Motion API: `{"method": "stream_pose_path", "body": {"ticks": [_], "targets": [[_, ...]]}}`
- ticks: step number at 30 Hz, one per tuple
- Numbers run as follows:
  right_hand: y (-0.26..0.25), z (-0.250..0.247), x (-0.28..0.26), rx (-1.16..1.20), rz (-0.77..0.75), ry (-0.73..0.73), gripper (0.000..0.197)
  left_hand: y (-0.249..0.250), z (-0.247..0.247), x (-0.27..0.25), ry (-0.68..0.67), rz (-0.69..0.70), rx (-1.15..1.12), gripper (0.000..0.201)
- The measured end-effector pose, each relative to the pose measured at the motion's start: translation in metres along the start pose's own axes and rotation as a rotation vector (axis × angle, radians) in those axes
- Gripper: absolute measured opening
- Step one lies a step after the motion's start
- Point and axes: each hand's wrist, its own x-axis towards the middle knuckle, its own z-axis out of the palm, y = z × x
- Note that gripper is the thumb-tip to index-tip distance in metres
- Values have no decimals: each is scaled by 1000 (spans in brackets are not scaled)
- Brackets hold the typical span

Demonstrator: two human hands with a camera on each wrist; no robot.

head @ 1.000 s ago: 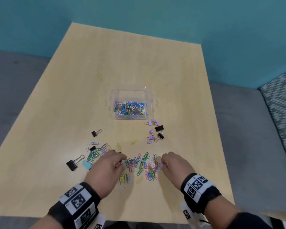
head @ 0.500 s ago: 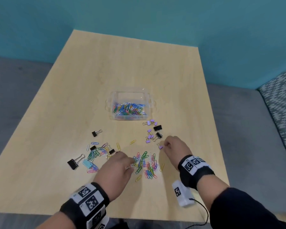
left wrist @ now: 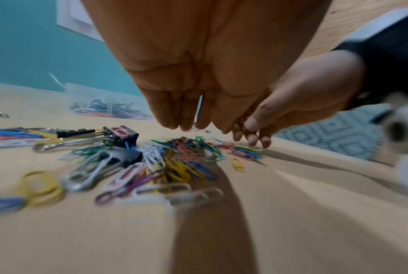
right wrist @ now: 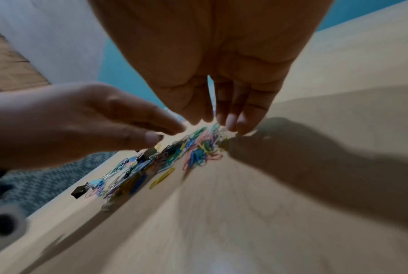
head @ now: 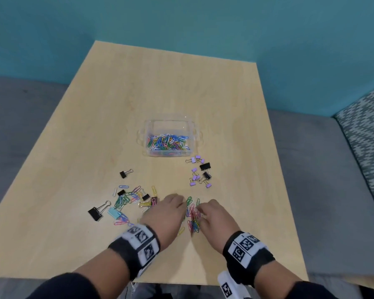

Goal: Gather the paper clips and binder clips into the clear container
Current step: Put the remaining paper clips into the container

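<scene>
A clear container [head: 146,134] mid-table holds several coloured paper clips. A heap of paper clips [head: 194,215] lies near the table's front edge, between my two hands. My left hand [head: 180,204] stands at the heap's left side, its fingers [left wrist: 184,118] straight, close together and pointing down at the table. My right hand [head: 201,209] stands at the heap's right side, fingertips [right wrist: 231,122] down on the table at the clips' edge. Neither hand visibly holds a clip. Purple and black binder clips [head: 200,173] lie just right of the container's front.
More paper clips and black binder clips [head: 130,199] are scattered left of my left hand, with a large black binder clip [head: 94,213] and a light blue one [head: 113,212] furthest left. A lone black binder clip [head: 124,174] lies further back. A grey sofa surrounds the table.
My right hand came back from beside the purple binder clips to the heap's right side. My left hand slid right. The heap between them is now narrower and more tightly bunched.
</scene>
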Motion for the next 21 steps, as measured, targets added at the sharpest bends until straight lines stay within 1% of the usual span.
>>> {"method": "stream_pose_path", "body": {"ticks": [1,2,4,5,6,8,10,12,14,16,18,21], "targets": [[4,-2,-4,1,3,1,25,3,2,-15,35,8,-19,44],[8,-3,-8,-5,17,-7,35,5,5,-32,63,-24,-50,39],[14,-3,-17,-41,45,-57,61,9,12,-62,67,-165,-149,35],[13,0,-18,-68,41,-80,71,11,15,-72,39,-253,-210,40],[11,4,-18,-94,25,-90,78,12,17,-76,6,-321,-256,50],[2,12,-9,-123,-3,-82,82,13,20,-71,-5,-389,-299,67],[-9,17,5,-136,-20,-52,75,13,17,-53,51,-408,-313,74],[-20,19,18,-161,-44,-36,60,11,15,-33,97,-404,-312,72],[-28,22,28,-175,-72,-48,48,7,14,-16,105,-402,-300,61],[-34,23,35,-165,-85,-54,38,4,13,-4,98,-411,-270,42],[-36,23,39,-175,-83,-55,29,0,12,1,75,-423,-243,28],[-37,21,39,-223,-91,-66,19,-2,9,1,43,-393,-192,18]]}}
